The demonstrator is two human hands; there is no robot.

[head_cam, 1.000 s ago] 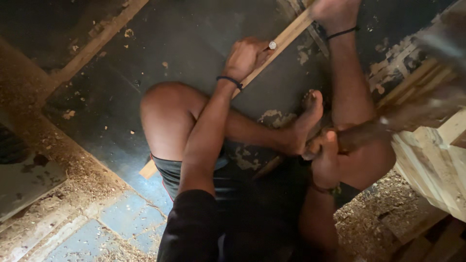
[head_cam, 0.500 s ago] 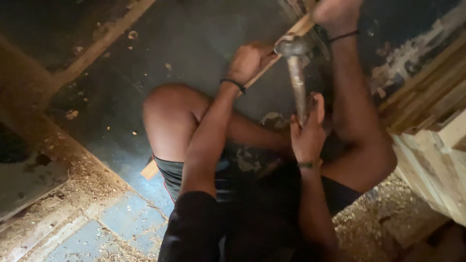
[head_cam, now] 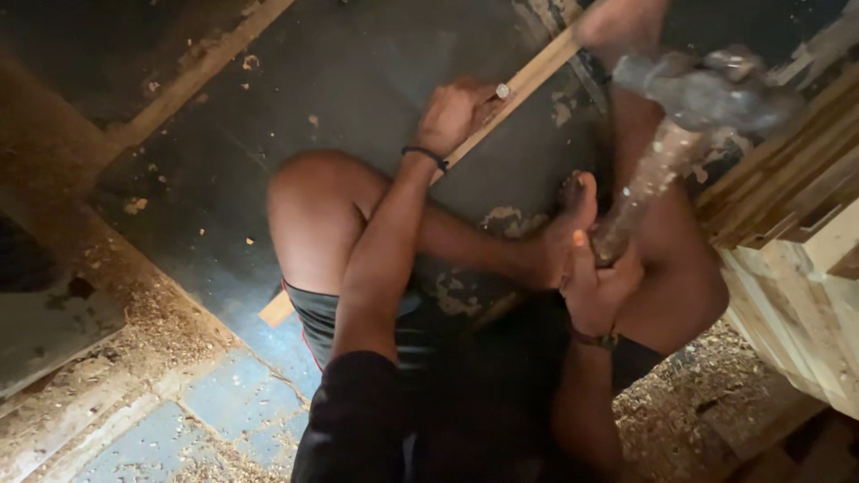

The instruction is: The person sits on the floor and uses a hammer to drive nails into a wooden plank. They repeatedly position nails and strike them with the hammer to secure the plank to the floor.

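A nail (head_cam: 503,90) stands upright in a thin wooden strip (head_cam: 528,73), its round bright head facing up toward the camera. The strip lies on a dark floor (head_cam: 358,63) and runs on a diagonal, from the near left, where its end (head_cam: 276,309) shows from under the person's bent leg, to the far right, where a bare foot (head_cam: 617,22) presses it down. The nail sits partway along this line, closer to the far end.

The left hand (head_cam: 456,112) rests on the strip just left of the nail, fingers curled closed, with the fingertips pinching the nail's shaft from the left to keep it standing. A dark band circles that wrist.

The right hand (head_cam: 598,288) is nearer to the viewer and to the right, fingers wrapped tightly closed around the lower end of a hammer handle (head_cam: 646,183). The handle rises on a slant toward the far right, ending in a heavy metal hammer head (head_cam: 707,89), which is blurred. The hammer head hangs raised above the floor, to the right of the nail and well apart from it. So the nail lies to the left of the hammer head, with the left hand's fingers touching it on its other side.

The person's other bare foot (head_cam: 573,215) rests just beside the right hand. Stacked pale wooden slats (head_cam: 796,241) stand at the right edge. Sawdust (head_cam: 134,322) covers the floor at the near left, beside worn blue tiles (head_cam: 224,402).
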